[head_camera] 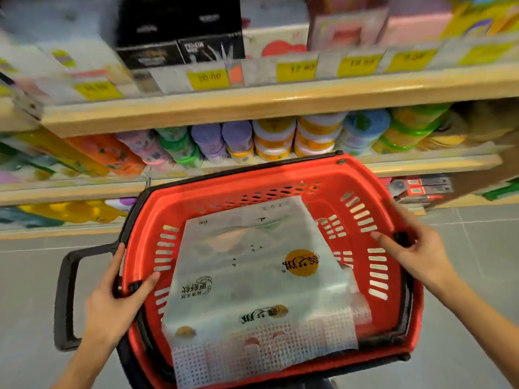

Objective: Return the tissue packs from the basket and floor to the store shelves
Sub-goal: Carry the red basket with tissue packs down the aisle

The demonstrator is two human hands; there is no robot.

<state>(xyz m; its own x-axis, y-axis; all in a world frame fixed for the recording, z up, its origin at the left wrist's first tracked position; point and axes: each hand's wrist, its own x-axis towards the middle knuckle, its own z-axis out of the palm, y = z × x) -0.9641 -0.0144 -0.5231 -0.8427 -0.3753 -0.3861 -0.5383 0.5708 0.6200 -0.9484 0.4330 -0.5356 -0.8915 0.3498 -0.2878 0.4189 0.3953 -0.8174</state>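
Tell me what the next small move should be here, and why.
Probably set the basket down and reach for the tissue pack. Both the left hand and right hand grip the basket's rims, and the pack lies loose inside, untouched.

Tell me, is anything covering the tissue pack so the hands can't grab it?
No, nothing visible. The tissue pack lies uncovered on top in the red basket; the left hand and right hand grip the basket's sides.

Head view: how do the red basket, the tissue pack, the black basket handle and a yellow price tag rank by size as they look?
Largest to smallest:
1. Basket
2. Tissue pack
3. Handle
4. Price tag
The tag is farther from the camera, so its true size is unsure.
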